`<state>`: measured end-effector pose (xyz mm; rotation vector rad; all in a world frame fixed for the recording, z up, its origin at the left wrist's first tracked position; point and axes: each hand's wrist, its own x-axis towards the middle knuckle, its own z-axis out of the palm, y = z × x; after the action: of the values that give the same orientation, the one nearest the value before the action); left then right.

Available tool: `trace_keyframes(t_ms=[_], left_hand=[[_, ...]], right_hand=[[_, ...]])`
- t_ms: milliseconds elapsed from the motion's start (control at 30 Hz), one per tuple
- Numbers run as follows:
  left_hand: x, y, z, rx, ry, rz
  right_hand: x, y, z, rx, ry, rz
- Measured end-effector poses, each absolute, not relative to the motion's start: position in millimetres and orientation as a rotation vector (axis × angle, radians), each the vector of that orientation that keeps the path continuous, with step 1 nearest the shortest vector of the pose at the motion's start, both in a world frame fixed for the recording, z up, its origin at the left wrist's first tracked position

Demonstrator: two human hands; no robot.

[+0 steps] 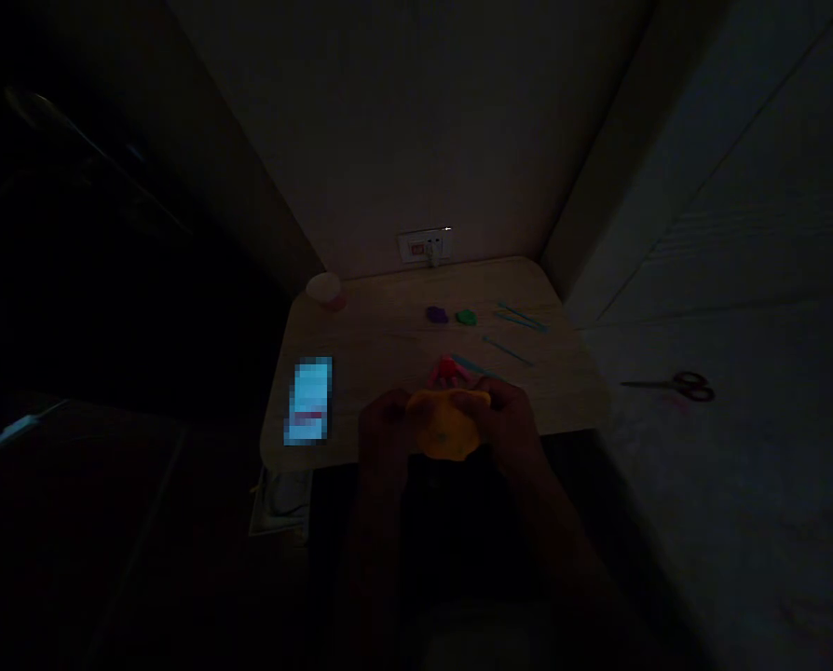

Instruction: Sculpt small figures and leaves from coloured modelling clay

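A flat, roughly round orange-yellow piece of what looks like modelling clay (448,433) is held up near the front edge of the small table (381,354). My left hand (387,424) pinches its left side, and my right hand (512,419) pinches its right side with the thumb on its face. Just behind it lies a red and pink piece (448,365), partly hidden by the clay. Past that sit a purple lump (437,315) and a green lump (466,318). Dim light hides the finger details.
Thin blue-green sticks (521,317) lie at the table's right, with another stick (507,351) nearer. A lit phone (309,401) lies at the left, a pale cup (324,287) at the back left corner. Scissors (692,386) lie beyond the right edge. A wall socket (425,246) is behind.
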<state>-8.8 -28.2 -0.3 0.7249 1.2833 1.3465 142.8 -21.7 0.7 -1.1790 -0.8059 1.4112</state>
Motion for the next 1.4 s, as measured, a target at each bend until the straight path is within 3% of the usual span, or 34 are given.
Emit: trace_keyframes(t_ms=[400,1033,1400], left_hand=[[-5.2,-29.6,1.3,0.764,1.184,1.193],[-5.5,-29.2,10.2,0.860,1.433,1.236],[-5.4,-26.5,2.4,0.785,1.399,1.357]], right_hand=[[145.2,-21.3,-0.4,-1.072,-0.900,1.477],[140.0,-21.9,0.9,-1.208,-1.075,1.251],[138.4,-21.2,-3.6,-1.239,-0.947,1.301]])
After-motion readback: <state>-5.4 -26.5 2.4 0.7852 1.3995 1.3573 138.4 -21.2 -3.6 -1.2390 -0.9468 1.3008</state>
